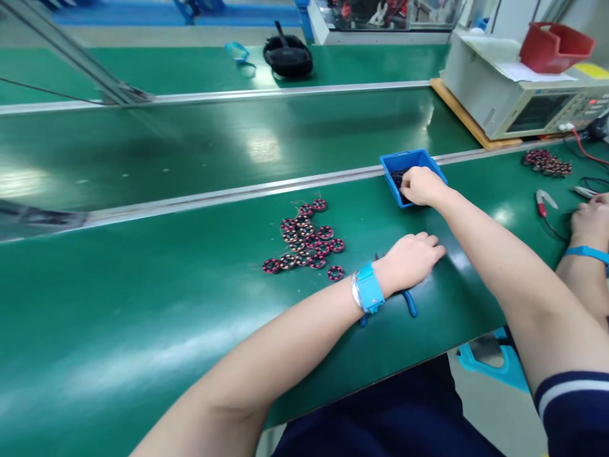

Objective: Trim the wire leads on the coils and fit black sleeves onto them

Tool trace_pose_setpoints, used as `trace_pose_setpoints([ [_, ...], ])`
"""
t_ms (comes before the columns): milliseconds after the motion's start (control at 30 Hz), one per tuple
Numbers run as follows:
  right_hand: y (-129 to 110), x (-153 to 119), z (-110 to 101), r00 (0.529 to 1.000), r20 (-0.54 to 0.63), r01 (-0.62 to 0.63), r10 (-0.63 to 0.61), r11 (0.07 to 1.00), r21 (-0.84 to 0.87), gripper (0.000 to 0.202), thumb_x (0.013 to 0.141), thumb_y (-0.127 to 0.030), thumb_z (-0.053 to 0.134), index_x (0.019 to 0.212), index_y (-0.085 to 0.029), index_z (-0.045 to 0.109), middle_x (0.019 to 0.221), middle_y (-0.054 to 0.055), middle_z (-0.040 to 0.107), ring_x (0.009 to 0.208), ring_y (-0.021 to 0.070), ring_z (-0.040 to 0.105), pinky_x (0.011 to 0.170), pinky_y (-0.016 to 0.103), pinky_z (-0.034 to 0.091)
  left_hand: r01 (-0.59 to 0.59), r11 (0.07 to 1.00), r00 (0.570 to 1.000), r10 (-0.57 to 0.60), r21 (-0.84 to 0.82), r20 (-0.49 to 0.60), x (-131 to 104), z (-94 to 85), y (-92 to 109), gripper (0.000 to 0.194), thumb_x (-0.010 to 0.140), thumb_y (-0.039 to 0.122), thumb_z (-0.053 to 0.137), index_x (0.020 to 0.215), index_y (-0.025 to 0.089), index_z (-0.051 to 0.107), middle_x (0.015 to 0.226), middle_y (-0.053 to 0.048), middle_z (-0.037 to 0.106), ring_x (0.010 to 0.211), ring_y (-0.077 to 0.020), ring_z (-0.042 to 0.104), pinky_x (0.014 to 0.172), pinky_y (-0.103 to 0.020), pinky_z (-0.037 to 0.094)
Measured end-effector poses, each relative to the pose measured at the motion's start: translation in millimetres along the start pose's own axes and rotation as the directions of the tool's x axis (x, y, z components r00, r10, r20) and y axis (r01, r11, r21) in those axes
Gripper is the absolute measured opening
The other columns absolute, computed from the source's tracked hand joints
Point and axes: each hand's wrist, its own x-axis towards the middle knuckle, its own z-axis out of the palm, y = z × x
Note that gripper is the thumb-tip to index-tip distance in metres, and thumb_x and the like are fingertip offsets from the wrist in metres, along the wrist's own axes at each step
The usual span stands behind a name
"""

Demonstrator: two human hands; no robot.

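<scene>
The right hand [421, 186] is reached into a small blue bin [412, 174] that stands on the green desk [143, 304] beside a metal rail [266, 189]. Its fingers are curled down among small dark parts [398, 178] in the bin; whether one is actually pinched cannot be told, since the fingertips are hidden. The left hand [412, 259] is laid flat and relaxed on the desk, palm down, nothing gripped, with a blue wrist strap [368, 289] worn just behind it. Beneath the wrist, blue-handled pliers [408, 303] are partly covered, only the handle ends being seen. To the left of that hand, a loose cluster of round coils [307, 244] wound in copper with pink markings is spread on the desk, one of them lying a little apart at the near edge. At the right edge, another person's hand [590, 219] with a similar blue strap is rested on the desk near a red-handled cutter [542, 203] and a second pile of coils [547, 162]. Behind these, a beige test instrument [523, 105] is set on a wooden board, with a red tray [554, 46] on top.
</scene>
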Motion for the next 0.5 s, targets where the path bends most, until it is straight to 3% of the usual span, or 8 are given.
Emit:
trace_pose_setpoints([
  [100, 5.0, -1.8, 2.6, 0.999, -0.053, 0.008, -0.007, 1.000, 0.017, 0.024, 0.083, -0.021, 0.052, 0.089, -0.014, 0.074, 0.097, 0.015, 0.074, 0.095, 0.0280, 0.067, 0.086, 0.036, 0.049, 0.109, 0.984, 0.983, -0.129, -0.144, -0.132, -18.9, 2.6, 8.3, 0.015, 0.088, 0.021, 0.052, 0.095, 0.012, 0.061, 0.099, -0.013, 0.063, 0.092, -0.0252, 0.059, 0.079, -0.037, 0.051],
  [200, 12.1, -4.9, 4.2, 0.982, -0.188, 0.030, -0.014, 0.996, 0.085, 0.022, 0.081, -0.020, 0.053, 0.086, -0.013, 0.074, 0.088, 0.014, 0.074, 0.086, 0.0270, 0.068, 0.082, 0.036, 0.050, 0.120, 0.912, 0.931, -0.240, -0.392, -0.274, -48.6, 8.5, 15.5, 0.012, 0.086, 0.020, 0.054, 0.096, 0.014, 0.058, 0.099, -0.011, 0.064, 0.092, -0.0208, 0.060, 0.081, -0.032, 0.052],
  [267, 12.9, -11.1, 4.7, 0.951, -0.308, 0.054, 0.008, 0.980, 0.190, 0.017, 0.078, -0.017, 0.056, 0.079, -0.014, 0.073, 0.078, 0.011, 0.073, 0.076, 0.0243, 0.067, 0.077, 0.035, 0.052, 0.105, 0.852, 0.878, -0.322, -0.512, -0.354, -69.4, 10.6, 19.0, 0.011, 0.083, 0.015, 0.055, 0.093, 0.016, 0.058, 0.092, -0.007, 0.065, 0.085, -0.0178, 0.062, 0.078, -0.030, 0.053],
  [333, 6.7, -23.8, 5.3, 0.919, -0.390, 0.087, 0.054, 0.938, 0.337, 0.013, 0.075, -0.017, 0.058, 0.074, -0.015, 0.070, 0.070, 0.008, 0.071, 0.066, 0.0211, 0.066, 0.070, 0.033, 0.053, 0.097, 0.805, 0.790, -0.420, -0.585, -0.447, -87.7, 10.5, 21.2, 0.013, 0.079, 0.013, 0.057, 0.092, 0.017, 0.058, 0.088, -0.006, 0.066, 0.081, -0.0166, 0.064, 0.076, -0.029, 0.054],
  [400, -7.7, -43.2, 7.6, 0.909, -0.408, 0.154, 0.088, 0.837, 0.525, 0.011, 0.077, -0.021, 0.059, 0.071, -0.016, 0.068, 0.066, 0.005, 0.069, 0.060, 0.0183, 0.064, 0.062, 0.032, 0.053, 0.091, 0.792, 0.718, -0.473, -0.604, -0.511, -102.5, 9.8, 21.2, 0.016, 0.078, 0.013, 0.059, 0.094, 0.017, 0.060, 0.089, -0.006, 0.068, 0.083, -0.0171, 0.065, 0.077, -0.031, 0.055],
  [433, -17.2, -54.8, 9.9, 0.915, -0.393, 0.195, 0.088, 0.757, 0.623, 0.012, 0.078, -0.023, 0.060, 0.070, -0.017, 0.067, 0.065, 0.004, 0.068, 0.058, 0.0174, 0.063, 0.058, 0.030, 0.052, 0.097, 0.796, 0.712, -0.476, -0.598, -0.517, -108.7, 9.7, 20.1, 0.017, 0.079, 0.014, 0.059, 0.095, 0.017, 0.061, 0.091, -0.007, 0.069, 0.084, -0.0175, 0.066, 0.078, -0.031, 0.055],
  [500, -38.1, -79.1, 17.2, 0.945, -0.323, 0.241, 0.041, 0.581, 0.777, 0.014, 0.079, -0.029, 0.063, 0.070, -0.018, 0.065, 0.064, 0.002, 0.067, 0.058, 0.0160, 0.064, 0.055, 0.028, 0.052, 0.127, 0.811, 0.746, -0.458, -0.571, -0.484, -119.2, 10.8, 15.4, 0.017, 0.081, 0.015, 0.058, 0.097, 0.017, 0.061, 0.092, -0.007, 0.070, 0.085, -0.0176, 0.067, 0.079, -0.031, 0.055],
])
